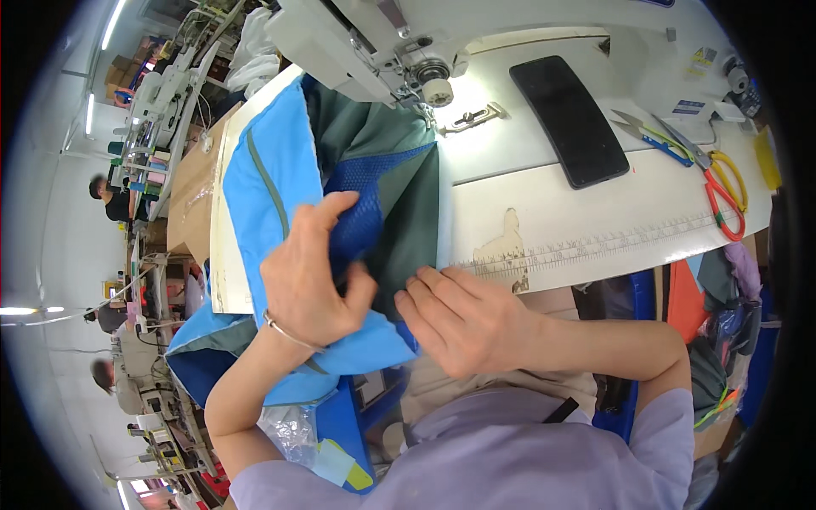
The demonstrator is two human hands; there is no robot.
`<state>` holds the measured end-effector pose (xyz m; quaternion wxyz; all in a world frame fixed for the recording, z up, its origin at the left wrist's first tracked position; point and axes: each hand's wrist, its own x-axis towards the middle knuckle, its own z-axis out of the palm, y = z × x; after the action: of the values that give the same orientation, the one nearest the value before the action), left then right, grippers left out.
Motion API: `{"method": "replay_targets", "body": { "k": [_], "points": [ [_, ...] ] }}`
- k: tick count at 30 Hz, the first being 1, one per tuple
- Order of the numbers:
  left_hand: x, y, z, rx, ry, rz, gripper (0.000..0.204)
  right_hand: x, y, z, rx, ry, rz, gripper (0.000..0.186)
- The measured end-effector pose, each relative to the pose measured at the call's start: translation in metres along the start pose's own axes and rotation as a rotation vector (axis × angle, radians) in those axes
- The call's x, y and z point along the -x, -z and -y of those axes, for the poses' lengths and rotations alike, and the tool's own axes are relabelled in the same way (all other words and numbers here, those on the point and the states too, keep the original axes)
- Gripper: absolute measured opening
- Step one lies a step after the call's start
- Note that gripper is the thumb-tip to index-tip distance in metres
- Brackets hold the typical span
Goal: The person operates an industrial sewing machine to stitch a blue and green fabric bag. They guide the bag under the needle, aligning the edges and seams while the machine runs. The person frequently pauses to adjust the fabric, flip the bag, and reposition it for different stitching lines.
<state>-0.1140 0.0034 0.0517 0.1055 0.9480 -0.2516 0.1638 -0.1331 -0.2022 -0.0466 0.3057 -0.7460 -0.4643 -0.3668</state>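
A sewn piece of bright blue and dark green fabric (276, 161) with a dark blue mesh panel (361, 183) lies over the machine bed's left part and hangs off its front edge. Its far end reaches the needle area of a white sewing machine (331, 47). My left hand (310, 280), slightly blurred, is over the fabric beside the mesh, thumb and forefinger spread apart. At the front edge, my right hand (463, 319) has its fingers curled on the fabric's right edge; the fingertips are partly hidden.
A black phone (569, 123) lies on the white bed, with yellow-handled and red-handled scissors (722, 191) to its right. A printed ruler strip (595, 246) runs along the front. Cloth pieces (718, 314) are heaped at right. Other people and sewing machines (144, 106) are far left.
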Motion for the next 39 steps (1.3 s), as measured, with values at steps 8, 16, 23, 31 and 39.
{"method": "replay_targets", "body": {
  "k": [8,16,23,31,39],
  "points": [
    [0.005,0.0,-0.009,-0.12,0.05,-0.056,0.065,0.007,0.002,-0.003,0.02,0.018,-0.024,0.034],
    [0.038,0.013,-0.046,-0.164,-0.283,0.113,0.057,-0.003,0.001,-0.007,-0.113,-0.059,-0.048,0.03],
    [0.062,-0.003,-0.047,-0.006,-0.273,0.277,0.044,0.025,0.01,-0.023,-0.059,-0.241,0.062,0.033],
    [0.033,-0.029,-0.046,-0.099,0.043,0.19,0.037,0.029,0.015,-0.021,-0.062,-0.247,0.167,0.034],
    [0.03,-0.032,-0.047,-0.142,0.05,0.227,0.02,0.019,0.009,-0.023,-0.095,-0.262,0.181,0.034]
  ]
}}
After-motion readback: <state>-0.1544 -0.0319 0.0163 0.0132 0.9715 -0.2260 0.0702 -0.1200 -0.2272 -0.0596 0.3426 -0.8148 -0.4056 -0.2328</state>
